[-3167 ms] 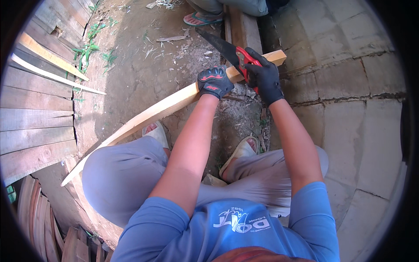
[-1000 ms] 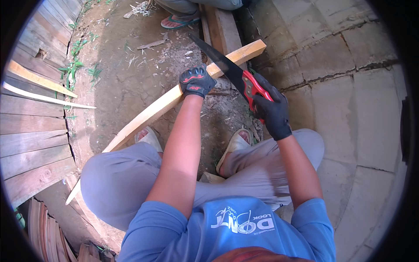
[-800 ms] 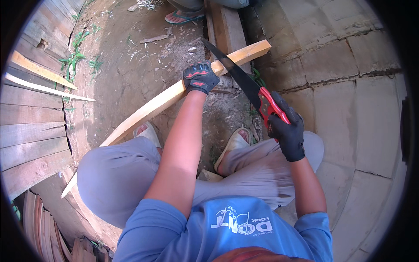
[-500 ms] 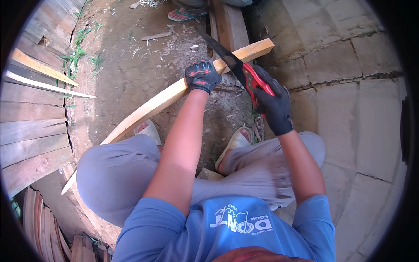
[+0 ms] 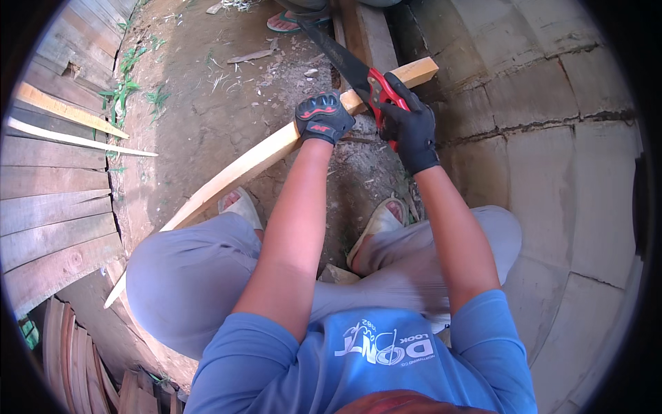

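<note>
A long, curved piece of pale wood [image 5: 238, 171] slants from beside my left knee up to the right, its squared far end resting over a wooden beam. My gloved left hand [image 5: 323, 119] is wrapped around it, pressing it from above. In my gloved right hand [image 5: 410, 131] is the red handle of a hand saw [image 5: 343, 63]. The dark blade lies across the wood just right of my left hand and points up and left. Whether the teeth have cut into the wood is hidden.
The wooden beam [image 5: 378, 38] runs away from me at the top. Another person's sandaled foot [image 5: 283, 24] is beside it. A block wall [image 5: 538, 172] stands at the right, wooden boards [image 5: 58, 186] at the left. Stacked curved strips [image 5: 72, 352] lie at lower left.
My right hand has pushed the saw forward and to the left, so its handle is now close to the wood. My left hand keeps its hold on the wood.
</note>
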`<action>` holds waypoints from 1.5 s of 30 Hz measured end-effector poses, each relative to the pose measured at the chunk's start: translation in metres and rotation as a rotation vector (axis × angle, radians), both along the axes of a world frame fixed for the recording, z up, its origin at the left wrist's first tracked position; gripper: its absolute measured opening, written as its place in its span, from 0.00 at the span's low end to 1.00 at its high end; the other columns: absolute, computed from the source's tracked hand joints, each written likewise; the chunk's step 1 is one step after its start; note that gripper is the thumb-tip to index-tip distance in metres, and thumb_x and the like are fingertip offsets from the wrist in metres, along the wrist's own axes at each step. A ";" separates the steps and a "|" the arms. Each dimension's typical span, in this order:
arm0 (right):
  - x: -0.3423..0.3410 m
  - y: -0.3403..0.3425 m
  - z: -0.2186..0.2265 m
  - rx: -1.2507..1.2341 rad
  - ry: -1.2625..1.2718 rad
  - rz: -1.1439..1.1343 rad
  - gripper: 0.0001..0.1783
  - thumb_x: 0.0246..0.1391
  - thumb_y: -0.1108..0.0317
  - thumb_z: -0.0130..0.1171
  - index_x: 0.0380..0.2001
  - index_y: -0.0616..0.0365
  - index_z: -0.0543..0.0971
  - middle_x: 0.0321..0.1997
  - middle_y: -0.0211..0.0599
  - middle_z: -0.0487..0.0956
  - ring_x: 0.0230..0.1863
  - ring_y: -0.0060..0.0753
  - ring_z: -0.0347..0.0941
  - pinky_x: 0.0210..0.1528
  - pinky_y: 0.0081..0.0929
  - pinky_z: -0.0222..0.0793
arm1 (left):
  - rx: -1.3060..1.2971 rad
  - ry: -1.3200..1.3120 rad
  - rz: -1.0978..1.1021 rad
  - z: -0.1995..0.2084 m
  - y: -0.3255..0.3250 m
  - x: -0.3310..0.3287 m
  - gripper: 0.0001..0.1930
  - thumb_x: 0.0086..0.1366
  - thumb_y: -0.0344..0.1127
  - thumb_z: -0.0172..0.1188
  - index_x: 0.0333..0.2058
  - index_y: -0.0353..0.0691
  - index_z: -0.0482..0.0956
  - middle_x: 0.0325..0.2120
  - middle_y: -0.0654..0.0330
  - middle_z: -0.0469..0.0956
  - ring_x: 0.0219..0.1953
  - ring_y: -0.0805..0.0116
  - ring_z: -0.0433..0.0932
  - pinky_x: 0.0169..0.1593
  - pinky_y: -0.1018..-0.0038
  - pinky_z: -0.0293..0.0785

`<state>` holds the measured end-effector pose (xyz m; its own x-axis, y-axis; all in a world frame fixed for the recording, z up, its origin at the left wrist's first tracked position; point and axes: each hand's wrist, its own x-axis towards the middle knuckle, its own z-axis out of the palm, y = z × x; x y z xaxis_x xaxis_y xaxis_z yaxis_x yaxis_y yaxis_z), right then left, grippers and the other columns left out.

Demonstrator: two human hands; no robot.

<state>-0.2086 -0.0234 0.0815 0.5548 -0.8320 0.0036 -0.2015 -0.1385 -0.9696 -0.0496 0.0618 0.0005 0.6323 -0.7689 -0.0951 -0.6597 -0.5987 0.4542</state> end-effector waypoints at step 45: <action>-0.119 0.039 0.144 -0.864 0.537 0.366 0.15 0.47 0.77 0.69 0.40 0.51 0.88 0.64 0.43 0.85 0.44 0.37 0.88 0.44 0.31 0.83 | 0.230 0.149 -0.091 -0.012 -0.021 0.030 0.53 0.45 0.72 0.78 0.70 0.57 0.77 0.61 0.48 0.83 0.64 0.50 0.82 0.66 0.56 0.77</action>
<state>-0.3277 0.0158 0.2257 0.8733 -0.4481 0.1914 -0.3786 -0.8712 -0.3124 -0.0193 0.0409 -0.0117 0.5274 -0.7696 -0.3599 -0.6518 -0.6382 0.4096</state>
